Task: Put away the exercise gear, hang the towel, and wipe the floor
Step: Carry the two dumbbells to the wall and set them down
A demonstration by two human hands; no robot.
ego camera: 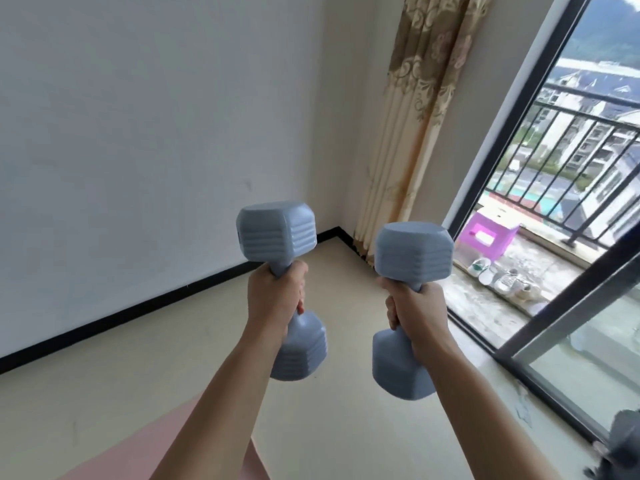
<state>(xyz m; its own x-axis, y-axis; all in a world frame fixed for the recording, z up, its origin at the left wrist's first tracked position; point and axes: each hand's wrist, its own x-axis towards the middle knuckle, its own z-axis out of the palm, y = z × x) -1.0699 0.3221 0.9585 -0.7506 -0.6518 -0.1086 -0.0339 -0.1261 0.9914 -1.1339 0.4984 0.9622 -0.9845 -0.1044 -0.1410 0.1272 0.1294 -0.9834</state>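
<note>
Evidently on the first step, putting away the exercise gear. Gripping the left dumbbell (277, 233) with the left hand (277, 299), fingers and thumb curled tight round the handle; gripping the right dumbbell (414, 252) with the right hand (412, 308) the same way. Both held out in front at arm's reach, roughly upright, one grey-blue head above each fist and the other below it. Well clear of the floor (346, 427), apart from each other, touching nothing but the palms. Beyond the left hand, only bare wall (138, 116) and black skirting (138, 310). Beyond and to the right of the right hand, a patterned curtain (408, 116) in the corner and a window (510, 126) onto a balcony with a purple stool (488, 233) and pale shoes (502, 280). Below the left forearm, the corner of a pink mat (131, 452), probably more gear to clear. No rack, shelf or box for the weights to be seen, and no towel either. Low to the right of the right arm, something dark and blurred (623, 441), impossible to name. Next, probably: turning to find a storage place, carrying the pair there, then lowering them under control, loosening neither grip before setting a head down on a surface. Hanging and wiping not yet begun, by the look of it.
</note>
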